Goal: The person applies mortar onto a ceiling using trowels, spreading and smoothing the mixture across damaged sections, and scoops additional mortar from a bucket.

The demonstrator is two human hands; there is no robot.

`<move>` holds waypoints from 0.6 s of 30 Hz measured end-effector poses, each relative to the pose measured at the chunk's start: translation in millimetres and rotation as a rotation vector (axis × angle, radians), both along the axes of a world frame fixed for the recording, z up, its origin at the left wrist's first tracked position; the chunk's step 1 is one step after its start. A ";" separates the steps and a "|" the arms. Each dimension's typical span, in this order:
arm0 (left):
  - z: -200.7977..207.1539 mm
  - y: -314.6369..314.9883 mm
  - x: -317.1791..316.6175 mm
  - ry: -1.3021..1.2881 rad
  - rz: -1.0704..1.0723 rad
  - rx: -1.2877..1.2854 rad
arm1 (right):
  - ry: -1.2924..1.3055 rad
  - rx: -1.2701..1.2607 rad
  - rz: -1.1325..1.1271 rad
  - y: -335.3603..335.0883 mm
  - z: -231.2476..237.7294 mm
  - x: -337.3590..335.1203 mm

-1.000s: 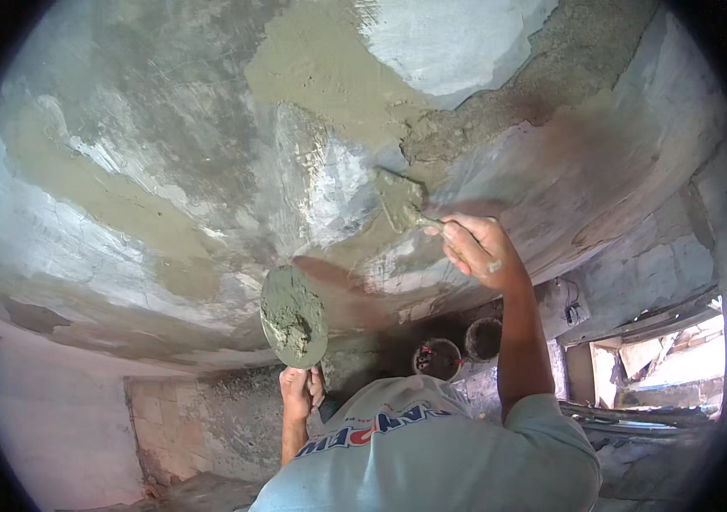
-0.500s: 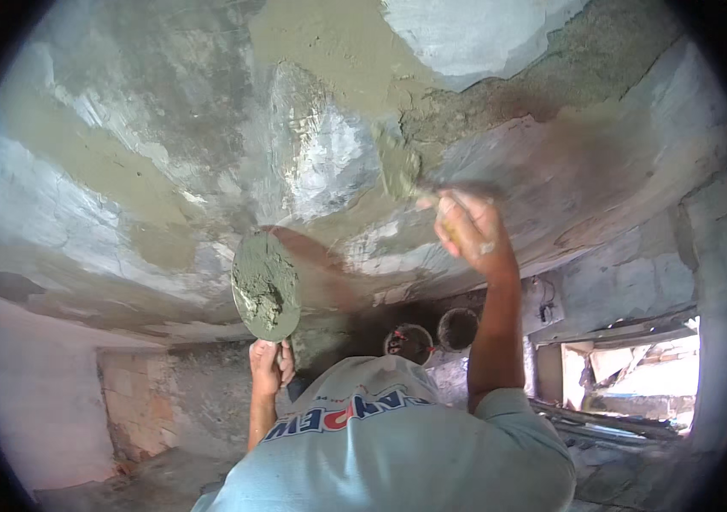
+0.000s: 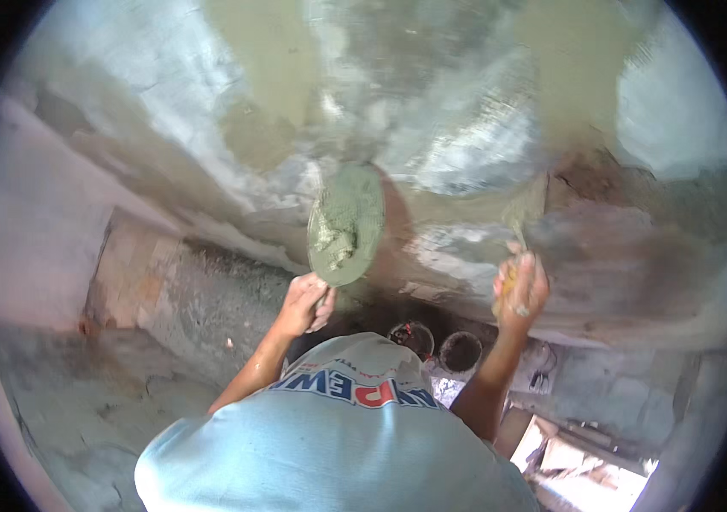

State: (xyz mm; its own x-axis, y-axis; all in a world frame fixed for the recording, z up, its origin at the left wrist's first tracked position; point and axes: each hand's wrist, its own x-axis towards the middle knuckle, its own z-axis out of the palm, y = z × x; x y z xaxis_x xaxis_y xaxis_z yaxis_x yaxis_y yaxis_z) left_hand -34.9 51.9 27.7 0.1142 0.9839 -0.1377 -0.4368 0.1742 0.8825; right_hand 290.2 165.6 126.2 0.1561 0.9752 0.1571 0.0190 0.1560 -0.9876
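Observation:
My left hand (image 3: 303, 305) grips the short handle of a round, flat mortar board (image 3: 369, 194), its fingers wrapped round it. On the board's lower part sits a lump of wet grey-green mortar (image 3: 336, 241). Off to the right, my right hand (image 3: 524, 290) is closed on the yellowish handle of a trowel (image 3: 529, 201). The trowel's pointed blade is turned up toward the patchy plastered wall (image 3: 466, 154); whether it touches the wall I cannot tell. Greenish fresh patches and pale bare areas cover this surface.
Two round buckets (image 3: 461, 352) stand below the wall, between my arms. A dark cord or tool (image 3: 539, 378) is near them on the right. Bright light comes through an opening (image 3: 598, 488) at the lower right. A pale side wall (image 3: 35, 230) rises at the left.
The view has swung left. My right hand has come lower with the trowel, away from the mortar patch it was working on. The mortar board is still held, with mortar on it.

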 end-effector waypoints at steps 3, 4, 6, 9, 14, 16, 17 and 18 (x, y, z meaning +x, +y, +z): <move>10.8 0.2 -0.8 -0.044 0.063 -0.014 | -0.219 0.090 0.024 -12.3 -23.9 0.6; 11.4 -0.5 -4.6 -0.048 0.092 -0.017 | -0.222 0.090 0.053 -16.7 -25.0 -4.5; 14.9 1.3 -1.8 0.061 0.057 -0.021 | -0.350 0.011 0.177 -33.2 -25.6 -12.6; 9.1 1.2 -13.5 0.092 0.078 -0.002 | -0.524 0.012 0.405 -41.9 -8.4 -48.3; 10.3 -0.6 -20.0 0.255 0.107 0.003 | -0.524 0.292 0.522 -35.9 -12.1 -78.3; 1.1 -0.3 -17.3 0.283 0.127 0.008 | -0.514 0.237 0.564 -36.1 -11.2 -82.6; 6.6 0.6 -12.7 0.318 0.169 0.012 | -0.496 0.226 0.566 -36.6 -14.2 -83.6; 9.4 0.7 -9.9 0.353 0.211 0.016 | -0.492 0.229 0.571 -36.9 -15.6 -85.2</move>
State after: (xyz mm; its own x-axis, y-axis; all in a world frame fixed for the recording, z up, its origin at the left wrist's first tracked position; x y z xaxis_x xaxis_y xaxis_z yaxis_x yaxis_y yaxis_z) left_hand -44.8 52.5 37.2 -0.1416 0.9830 -0.1169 -0.1317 0.0983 0.9864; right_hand 205.0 128.6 110.7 -0.4985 0.8188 0.2847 0.3012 0.4716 -0.8288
